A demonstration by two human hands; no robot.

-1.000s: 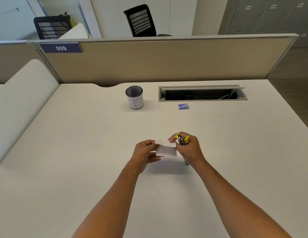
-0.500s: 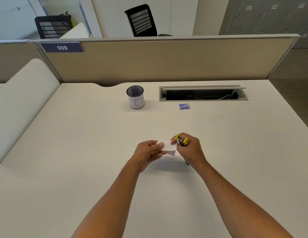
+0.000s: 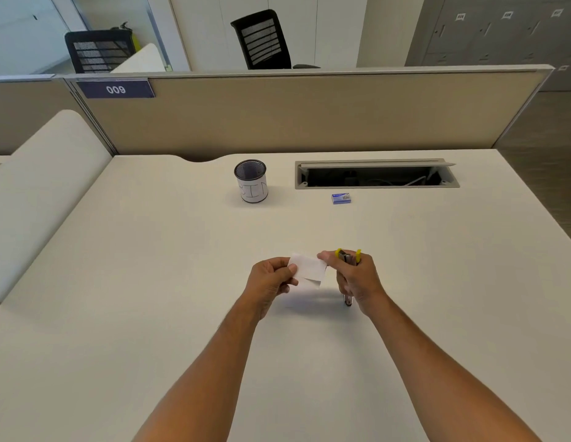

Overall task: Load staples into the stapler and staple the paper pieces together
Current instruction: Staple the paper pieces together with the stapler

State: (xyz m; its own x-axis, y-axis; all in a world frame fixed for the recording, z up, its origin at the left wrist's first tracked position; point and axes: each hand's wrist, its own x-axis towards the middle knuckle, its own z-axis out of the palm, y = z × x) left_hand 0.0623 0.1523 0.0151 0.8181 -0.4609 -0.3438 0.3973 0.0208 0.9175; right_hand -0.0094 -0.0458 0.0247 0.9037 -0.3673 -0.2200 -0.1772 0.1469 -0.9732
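Small white paper pieces (image 3: 309,270) hang just above the white desk (image 3: 150,282), pinched at their left edge by my left hand (image 3: 271,280). One piece overlaps the other, with a lower corner showing beneath. My right hand (image 3: 357,277) grips a yellow and metal stapler (image 3: 347,258) upright, its thumb touching the paper's right edge. Most of the stapler is hidden in the fist; a metal end pokes out below. A small blue staple box (image 3: 341,198) lies far back on the desk.
A mesh pen cup (image 3: 251,180) with a white paper wrap stands at the back centre. An open cable tray (image 3: 376,175) is set into the desk behind the staple box. A beige partition (image 3: 309,116) closes the far edge.
The paper has tilted and shifted slightly left and up between my hands. My right thumb now rests on its right edge. The stapler stays gripped in the right hand.
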